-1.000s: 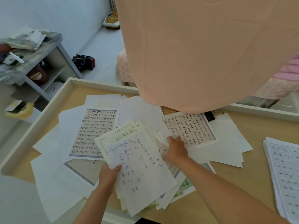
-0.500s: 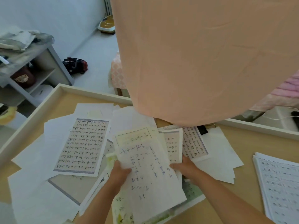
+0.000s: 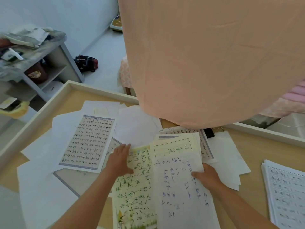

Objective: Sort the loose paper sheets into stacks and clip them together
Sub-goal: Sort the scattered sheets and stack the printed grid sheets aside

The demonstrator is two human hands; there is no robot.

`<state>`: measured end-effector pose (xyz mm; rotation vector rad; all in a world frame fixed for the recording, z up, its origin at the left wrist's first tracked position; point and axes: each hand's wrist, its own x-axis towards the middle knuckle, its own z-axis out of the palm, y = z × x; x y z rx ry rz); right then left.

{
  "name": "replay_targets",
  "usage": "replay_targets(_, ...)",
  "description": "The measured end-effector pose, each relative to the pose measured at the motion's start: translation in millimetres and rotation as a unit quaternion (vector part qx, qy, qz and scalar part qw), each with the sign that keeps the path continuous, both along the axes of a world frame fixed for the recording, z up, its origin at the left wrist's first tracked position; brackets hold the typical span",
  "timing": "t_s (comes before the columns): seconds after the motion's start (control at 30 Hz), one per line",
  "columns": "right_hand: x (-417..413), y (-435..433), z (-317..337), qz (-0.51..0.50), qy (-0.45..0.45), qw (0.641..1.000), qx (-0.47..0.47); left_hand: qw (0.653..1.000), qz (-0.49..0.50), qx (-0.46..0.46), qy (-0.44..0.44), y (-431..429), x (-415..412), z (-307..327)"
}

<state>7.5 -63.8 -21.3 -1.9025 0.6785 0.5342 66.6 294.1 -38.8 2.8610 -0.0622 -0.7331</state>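
Left hand (image 3: 119,160) flat, right hand (image 3: 207,177) around stack (image 3: 178,192)

Both bare forearms reach forward from the lower edge of the view. The left forearm (image 3: 85,200) comes in from the lower left and slants up to the right. The left hand (image 3: 119,160) lies palm down with its fingers straight and close together, pointing away from the body. Its thumb (image 3: 129,171) is spread out to the right, and the hand rests flat on the left edge of the green-lettered sheet (image 3: 137,187). The right forearm (image 3: 239,205) enters from the lower right. The right hand (image 3: 207,177) pinches the right edge of the white sheet (image 3: 178,187), thumb (image 3: 195,175) on top and fingers hidden underneath. The two hands are apart.
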Motion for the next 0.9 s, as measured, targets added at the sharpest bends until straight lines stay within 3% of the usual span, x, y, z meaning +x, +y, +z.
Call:
replay_targets(0.13,0.0,-7.6,0.8,0.025,0.022,0.997,0.069,0.997,-0.031,0.068,-0.001,2.5,22.6,5.7)
replay_targets(0.23,2.7,-8.7,5.2,0.039,0.031,0.993,0.105,0.996,-0.052,0.062,0.028,2.3,27.1,8.1)
replay_targets(0.33,7.7,-4.4,9.3,0.061,0.034,0.99,0.121,0.996,0.003,-0.086,0.026,2.8,29.3,12.5)
replay_targets(0.47,17.2,14.3,13.9,0.073,0.012,0.992,0.099,0.95,0.096,-0.289,0.063,-0.1,34.1,26.2)
replay_targets(0.63,25.4,43.3,15.4,0.081,-0.01,0.993,0.084,0.916,0.151,-0.362,0.084,-13.7,36.6,43.5)
replay_targets(0.77,23.4,47.6,12.0,0.064,0.006,0.995,0.073,0.859,0.251,-0.44,0.073,-9.4,28.9,45.3)
replay_targets(0.9,14.2,40.4,5.4,0.027,0.017,0.999,0.038,0.746,0.401,-0.497,0.186,-4.5,4.9,20.4)
